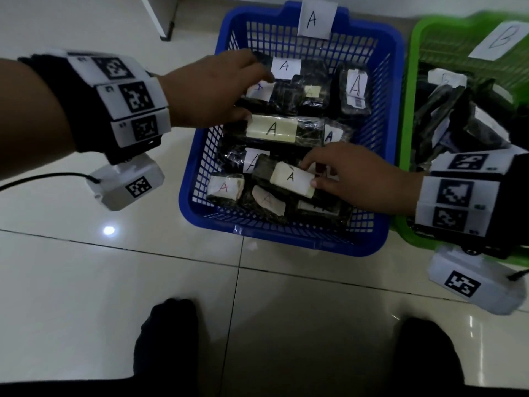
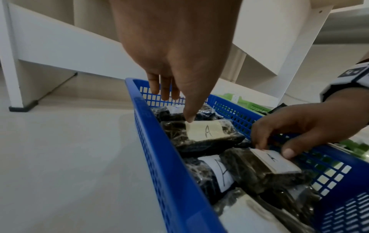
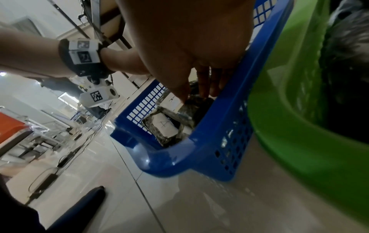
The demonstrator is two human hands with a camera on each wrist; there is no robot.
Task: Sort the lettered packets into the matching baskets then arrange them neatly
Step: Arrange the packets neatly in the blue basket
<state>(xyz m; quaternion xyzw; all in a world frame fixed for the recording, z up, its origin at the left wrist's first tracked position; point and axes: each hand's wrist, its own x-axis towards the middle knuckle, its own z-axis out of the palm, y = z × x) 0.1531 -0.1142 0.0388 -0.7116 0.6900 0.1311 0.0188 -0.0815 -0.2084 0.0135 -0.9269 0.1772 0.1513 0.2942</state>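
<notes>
A blue basket [image 1: 286,237] with a paper "A" sign [image 1: 316,18] holds several dark packets with white "A" labels. My left hand [image 1: 256,97] reaches over its far left part, fingers straight. Its thumb touches the label of a long packet [image 1: 272,128], which the left wrist view shows as a long packet [image 2: 205,134] under the left hand [image 2: 177,107]. My right hand [image 1: 310,173] pinches the end of a labelled packet [image 1: 290,179] near the front, thumb and fingers on it; the right hand [image 3: 193,96] shows the same grip. A green basket [image 1: 408,116] marked "B" [image 1: 501,38] holds more dark packets.
Both baskets stand side by side on a pale tiled floor [image 1: 114,282]. A white furniture leg [image 1: 160,21] stands behind the blue basket at the left. My two feet in dark socks [image 1: 166,339] are in front of the baskets.
</notes>
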